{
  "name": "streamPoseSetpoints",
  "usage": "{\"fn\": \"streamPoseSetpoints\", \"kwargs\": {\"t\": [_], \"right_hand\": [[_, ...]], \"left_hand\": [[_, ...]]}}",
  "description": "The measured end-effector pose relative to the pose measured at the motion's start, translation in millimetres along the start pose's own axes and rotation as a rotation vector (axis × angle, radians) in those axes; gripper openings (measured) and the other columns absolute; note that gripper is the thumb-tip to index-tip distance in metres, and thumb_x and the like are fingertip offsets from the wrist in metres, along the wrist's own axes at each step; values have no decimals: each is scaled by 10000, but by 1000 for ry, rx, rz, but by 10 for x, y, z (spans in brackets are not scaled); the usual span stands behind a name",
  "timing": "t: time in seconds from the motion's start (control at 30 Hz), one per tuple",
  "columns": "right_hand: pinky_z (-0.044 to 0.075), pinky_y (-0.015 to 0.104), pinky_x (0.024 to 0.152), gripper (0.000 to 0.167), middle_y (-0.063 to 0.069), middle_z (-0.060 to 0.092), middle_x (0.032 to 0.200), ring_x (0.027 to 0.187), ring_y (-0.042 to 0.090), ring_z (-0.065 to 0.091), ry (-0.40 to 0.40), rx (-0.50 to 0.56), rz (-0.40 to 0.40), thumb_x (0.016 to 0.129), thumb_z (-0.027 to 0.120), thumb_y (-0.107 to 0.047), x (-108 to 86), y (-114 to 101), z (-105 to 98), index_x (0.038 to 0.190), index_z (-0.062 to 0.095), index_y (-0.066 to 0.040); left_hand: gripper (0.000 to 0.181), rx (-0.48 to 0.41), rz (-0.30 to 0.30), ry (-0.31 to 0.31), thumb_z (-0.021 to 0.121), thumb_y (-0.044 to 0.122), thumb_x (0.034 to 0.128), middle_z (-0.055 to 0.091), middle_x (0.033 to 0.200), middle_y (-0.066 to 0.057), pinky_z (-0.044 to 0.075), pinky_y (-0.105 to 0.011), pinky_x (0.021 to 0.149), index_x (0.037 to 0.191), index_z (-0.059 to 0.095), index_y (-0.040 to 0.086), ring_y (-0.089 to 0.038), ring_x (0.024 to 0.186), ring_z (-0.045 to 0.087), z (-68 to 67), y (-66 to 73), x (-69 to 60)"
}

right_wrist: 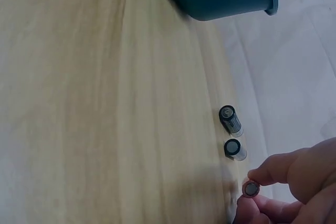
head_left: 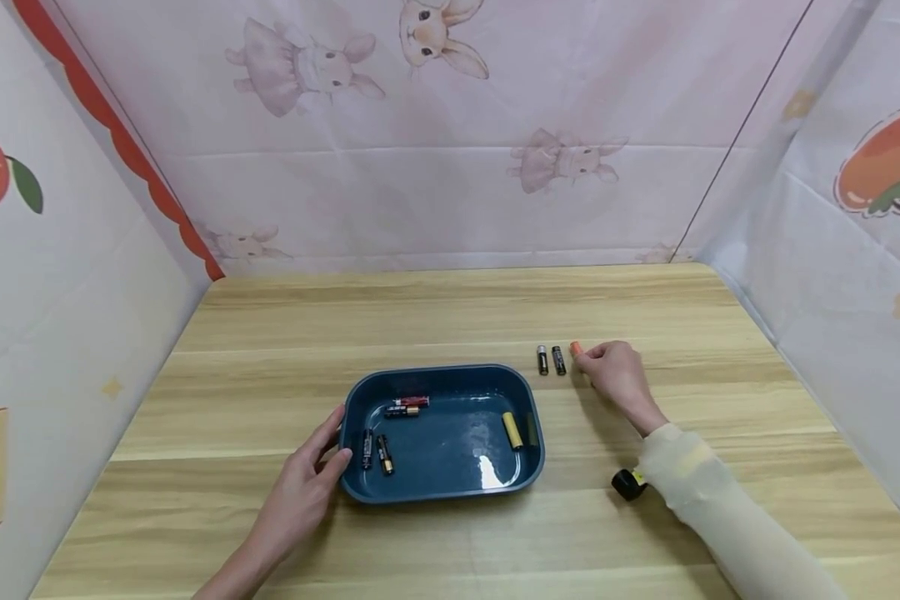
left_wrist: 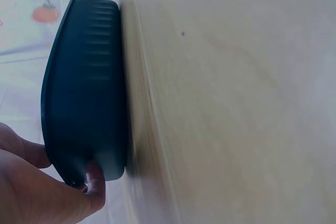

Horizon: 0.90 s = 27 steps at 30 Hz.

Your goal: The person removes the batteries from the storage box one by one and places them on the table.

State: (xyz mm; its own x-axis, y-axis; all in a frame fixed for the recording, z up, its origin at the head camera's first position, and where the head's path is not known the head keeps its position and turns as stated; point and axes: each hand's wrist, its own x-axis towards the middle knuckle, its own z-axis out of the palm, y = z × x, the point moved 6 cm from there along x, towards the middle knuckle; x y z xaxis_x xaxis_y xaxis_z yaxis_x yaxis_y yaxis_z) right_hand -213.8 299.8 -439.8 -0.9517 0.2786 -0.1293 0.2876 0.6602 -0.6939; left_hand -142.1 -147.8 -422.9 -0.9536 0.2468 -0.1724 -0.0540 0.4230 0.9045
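A dark blue plastic tray [head_left: 435, 454] sits on the table, and my left hand [head_left: 307, 479] grips its left rim between thumb and fingers. In the right wrist view, my right hand [right_wrist: 294, 182] pinches an orange battery [right_wrist: 251, 189] between thumb and fingers; in the head view it is right of the tray, beyond two dark batteries. Those are a black and silver battery [head_left: 543, 360] and a black battery [head_left: 558, 360], side by side. Inside the tray, a red battery [head_left: 412, 402] and several black ones [head_left: 385, 455] lie at the left, a yellow battery [head_left: 512, 431] at the right.
A small black round object with a yellow label [head_left: 628, 483] lies beside the right sleeve, partly hidden by it. The wooden table [head_left: 270, 325] is enclosed by printed cloth walls [head_left: 435, 208] at the back and both sides.
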Motion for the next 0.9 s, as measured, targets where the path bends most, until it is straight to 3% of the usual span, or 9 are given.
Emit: {"fn": "streamPoseSetpoints", "kwargs": {"t": [0.6,0.9], "right_hand": [[353,213,442,234,39,645,627,515,111,494,-45,-95,33,970,665,-188,-9,-71,49,881,779,-4],[374,226,465,309,7,630,585,525,121,516,-12,-151,-14,984,650,-224,10,-110,34,799,787,-19]], "left_hand": [[596,7,-7,-2,469,85,1104,233,1695,-124,345,-402,1160,1650,232,104,-354,1511,313,-4,9,-5],[591,-23,23,-2,467,68,1102,246,1684,-157,375,-407,1146,1645,233,76,-364,1501,326,0,1,1]]}}
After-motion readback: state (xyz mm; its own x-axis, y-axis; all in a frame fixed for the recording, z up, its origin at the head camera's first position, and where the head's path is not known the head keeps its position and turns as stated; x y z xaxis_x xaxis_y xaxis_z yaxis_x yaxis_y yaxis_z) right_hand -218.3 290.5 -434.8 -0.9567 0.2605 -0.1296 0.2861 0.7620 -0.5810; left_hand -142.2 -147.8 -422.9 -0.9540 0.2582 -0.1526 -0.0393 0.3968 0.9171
